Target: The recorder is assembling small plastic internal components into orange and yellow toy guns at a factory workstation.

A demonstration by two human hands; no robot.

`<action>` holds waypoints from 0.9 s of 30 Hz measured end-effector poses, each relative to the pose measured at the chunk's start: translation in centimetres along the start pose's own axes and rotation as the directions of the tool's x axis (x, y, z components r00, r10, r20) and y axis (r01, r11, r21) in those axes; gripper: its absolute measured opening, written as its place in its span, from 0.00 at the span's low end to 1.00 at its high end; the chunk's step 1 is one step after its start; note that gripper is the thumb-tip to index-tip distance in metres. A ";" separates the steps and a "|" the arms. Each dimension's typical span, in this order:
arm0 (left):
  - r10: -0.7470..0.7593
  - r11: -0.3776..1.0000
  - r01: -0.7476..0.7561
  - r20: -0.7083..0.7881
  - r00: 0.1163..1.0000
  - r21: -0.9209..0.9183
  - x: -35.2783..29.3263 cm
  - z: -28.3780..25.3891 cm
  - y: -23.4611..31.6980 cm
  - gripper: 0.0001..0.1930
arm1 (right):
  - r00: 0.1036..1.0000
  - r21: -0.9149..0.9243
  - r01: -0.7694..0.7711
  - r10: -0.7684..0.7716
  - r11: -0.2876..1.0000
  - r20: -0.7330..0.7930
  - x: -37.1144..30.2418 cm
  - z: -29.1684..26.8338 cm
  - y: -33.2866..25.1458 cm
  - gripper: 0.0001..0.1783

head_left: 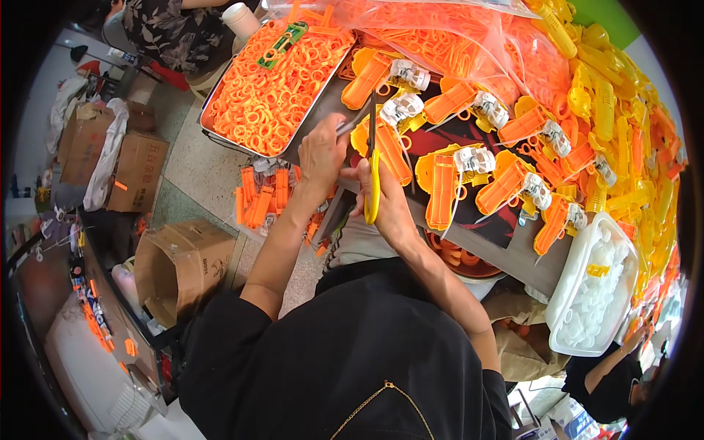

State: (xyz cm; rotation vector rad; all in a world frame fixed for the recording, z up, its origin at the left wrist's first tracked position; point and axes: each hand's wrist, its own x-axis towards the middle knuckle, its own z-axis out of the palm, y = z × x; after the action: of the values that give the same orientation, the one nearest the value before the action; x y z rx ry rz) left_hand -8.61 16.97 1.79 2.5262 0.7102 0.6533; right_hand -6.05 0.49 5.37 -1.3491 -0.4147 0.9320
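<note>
Two hands at table edge: right hand (387, 196) clamped on yellow-handled scissors (372, 170), blades upward; left hand (323, 152) closed around thin grey piece (349, 126), just beside. Nine-odd orange ribbed plastic housings (506, 185) in rows; one metal tray (220, 88) of orange rings; one white tub (579, 257).

The scissors (372, 183) have yellow handles and dark blades. The rings (264, 95) in the silver tray (213, 103) are bright orange, with one green piece (282, 44) on top at 12 o'clock. The toy parts (506, 183) are orange and yellow with white ends. The tub (579, 271) at 4 o'clock is white. The boxes (183, 264) at 8 o'clock are brown. The shirt (352, 359) is black.
</note>
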 end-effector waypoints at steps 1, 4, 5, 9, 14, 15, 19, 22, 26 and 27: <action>-0.036 0.995 0.030 -0.060 0.998 -0.095 0.2 -0.2 0.2 0.08 | 1.000 -0.019 0.019 -0.019 1.000 -0.005 0.4 0.1 0.0 0.31; 0.036 0.998 -0.038 -0.048 0.998 -0.042 1.1 0.7 -1.7 0.09 | 0.999 -0.019 -0.024 0.023 1.000 -0.045 1.5 0.4 0.7 0.34; 0.042 0.999 -0.042 0.026 0.999 -0.001 1.2 0.7 -2.0 0.11 | 0.993 -0.024 -0.046 0.043 0.999 -0.114 1.6 0.6 0.7 0.34; 0.039 0.998 -0.041 0.038 0.999 0.045 1.1 0.8 -2.0 0.09 | 0.986 0.053 -0.023 0.031 0.998 -0.163 0.9 0.3 0.7 0.33; -0.054 0.996 0.054 -0.002 0.999 -0.072 0.8 -0.5 -1.0 0.10 | 0.967 0.023 -0.248 0.246 0.969 0.060 -0.8 1.6 0.5 0.51; -0.126 0.988 0.134 0.091 0.988 -0.081 1.0 -0.9 -0.7 0.11 | 0.967 0.021 -0.248 0.246 0.969 0.063 -0.4 1.8 1.2 0.51; 0.027 0.974 -0.029 -0.013 1.000 -0.223 0.9 -0.7 -1.0 0.10 | 0.954 0.017 -0.289 0.286 0.957 0.088 1.2 2.3 2.8 0.50; 0.007 0.972 -0.008 -0.004 1.000 -0.235 0.9 -1.1 -0.7 0.09 | 0.976 0.016 -0.212 0.210 0.977 0.064 2.1 2.6 3.1 0.49; -0.028 0.972 0.030 0.012 1.000 -0.234 1.0 -1.5 -0.3 0.09 | 0.979 0.042 -0.203 0.201 0.978 0.034 2.6 2.8 3.0 0.47; -0.029 0.971 0.032 0.015 0.999 -0.235 1.0 -1.4 -0.2 0.09 | 0.979 0.058 -0.204 0.203 0.977 0.027 2.6 2.8 3.0 0.46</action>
State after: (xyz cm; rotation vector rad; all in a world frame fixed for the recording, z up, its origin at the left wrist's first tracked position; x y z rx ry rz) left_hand -8.69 18.14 3.13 2.2957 0.6265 0.6705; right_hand -7.54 4.11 2.56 -1.3446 -0.2651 1.1200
